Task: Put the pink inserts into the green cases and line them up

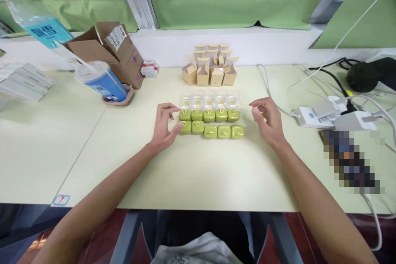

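Two rows of small glossy green cases (208, 115) with pale loops on top sit in the middle of the table. My left hand (163, 127) is at the left end of these rows, thumb and fingers apart, its tips at or very near the end cases. My right hand (268, 119) hovers to the right of the rows, fingers bent and parted, holding nothing. Directly behind the green cases stand rows of clear plastic containers (209, 95) with yellowish marks inside. Farther back, several small tan boxes (202, 75) stand with their flaps up.
A blue cup (107, 84), a plastic bottle (46, 29), a brown carton (123, 55) and a small white-red box (150, 69) are at the back left. White boxes (26, 80) lie far left. To the right are a power strip (312, 117), cables and a pixelated phone-like object (349, 161).
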### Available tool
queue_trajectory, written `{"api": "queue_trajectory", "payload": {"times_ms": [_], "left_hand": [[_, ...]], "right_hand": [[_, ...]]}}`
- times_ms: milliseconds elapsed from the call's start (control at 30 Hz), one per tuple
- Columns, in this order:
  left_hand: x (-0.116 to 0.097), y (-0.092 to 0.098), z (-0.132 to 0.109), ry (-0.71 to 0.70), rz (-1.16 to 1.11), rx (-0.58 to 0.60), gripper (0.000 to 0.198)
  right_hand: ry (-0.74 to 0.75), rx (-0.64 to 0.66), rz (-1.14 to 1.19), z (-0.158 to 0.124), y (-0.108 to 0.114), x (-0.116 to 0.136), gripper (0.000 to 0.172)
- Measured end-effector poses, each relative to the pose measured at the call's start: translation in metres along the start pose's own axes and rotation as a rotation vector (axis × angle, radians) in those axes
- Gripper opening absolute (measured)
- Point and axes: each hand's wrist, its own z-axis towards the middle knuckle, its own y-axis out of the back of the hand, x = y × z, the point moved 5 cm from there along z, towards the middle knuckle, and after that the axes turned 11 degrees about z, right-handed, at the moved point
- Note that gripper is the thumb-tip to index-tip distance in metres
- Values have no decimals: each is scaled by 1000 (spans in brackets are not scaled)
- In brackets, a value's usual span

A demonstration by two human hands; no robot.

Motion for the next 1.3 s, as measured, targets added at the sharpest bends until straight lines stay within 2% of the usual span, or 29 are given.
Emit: {"api": "queue_trajectory", "payload": {"times_ms": [133,200,267,333,467,600,667,767,933,1167,1300], "left_hand": [[-45,-1,-6,-346,202,-45,38],[-68,-4,-10,-513,254,-41,33],[-84,-7,-15,-637,303,-14,28],[-93,-11,-17,-700,349,26,27],[-91,-19,-17,-702,400,59,29],[-85,-26,-20,-704,300,27,28],[-83,-28,-20,-682,269,45,29],[-84,-29,-20,-678,288,83,29],[-89,-27,-18,-692,381,38,28],[-76,-38,-16,-589,334,65,41],[-70,-44,-16,-517,314,86,34]], "right_hand": [[407,187,-180,-12,-17,46,52],[588,255,-232,-18,-29,60,54],[675,272,-255,-21,-35,66,50],[688,275,-281,-22,-38,66,46],[674,326,-318,-26,-42,62,44],[620,423,-331,-30,-52,57,45],[644,443,-321,-32,-57,58,50],[707,412,-322,-34,-60,61,50],[709,344,-322,-33,-57,58,29],[674,291,-318,-30,-54,53,24],[656,261,-329,-29,-55,52,23]]}}
